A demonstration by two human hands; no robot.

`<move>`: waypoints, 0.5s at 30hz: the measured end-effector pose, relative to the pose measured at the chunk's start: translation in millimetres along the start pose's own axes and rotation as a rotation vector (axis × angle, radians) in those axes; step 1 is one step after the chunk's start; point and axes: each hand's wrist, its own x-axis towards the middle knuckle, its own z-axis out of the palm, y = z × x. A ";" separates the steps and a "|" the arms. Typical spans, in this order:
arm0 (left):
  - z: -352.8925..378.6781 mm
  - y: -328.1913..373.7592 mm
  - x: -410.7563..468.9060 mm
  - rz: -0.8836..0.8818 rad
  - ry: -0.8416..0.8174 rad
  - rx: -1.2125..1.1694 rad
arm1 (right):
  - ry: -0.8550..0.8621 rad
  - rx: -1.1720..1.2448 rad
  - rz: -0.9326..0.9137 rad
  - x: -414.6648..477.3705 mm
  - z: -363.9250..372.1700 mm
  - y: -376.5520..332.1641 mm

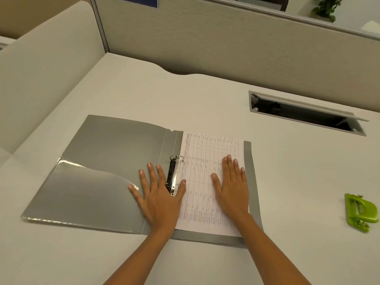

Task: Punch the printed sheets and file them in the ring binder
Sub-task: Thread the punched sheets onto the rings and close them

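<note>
Item: grey ring binder (pixel 115 153), lying open and flat on a pale desk (pixel 287 182), both covers spread under the person's two hands. Left hand (pixel 159 194): palm down on the inner left cover, fingers straight and fanned apart. Its thumb reaches across the lower end of the ring mechanism (pixel 173 175) to the near edge of the paper. Right hand (pixel 232 188): palm down, fingers straight and close together, thumb held out to the side, pressing flat on the printed sheets (pixel 205 157). Printed sheets: a white stack with a ruled table and lines of small print, under the right hand on the binder's right half. Its left edge is at the rings, between the two hands. A strip of grey cover shows beyond the right hand's outer side and below the wrist. Clear pocket (pixel 86 192): glossy, on the left cover, just outside the left hand's little finger. Hole punch (pixel 360 211): green, on the desk well out to the right of the right hand, touched by neither hand. Cable hatch (pixel 304 114): lid raised, set in the desk far beyond the right hand's fingertips. Partition (pixel 226 44): beige, standing behind the desk.
</note>
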 end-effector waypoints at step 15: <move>-0.8 0.2 -1.1 0.009 0.016 -0.027 | 0.011 0.000 0.007 -0.1 1.8 1.8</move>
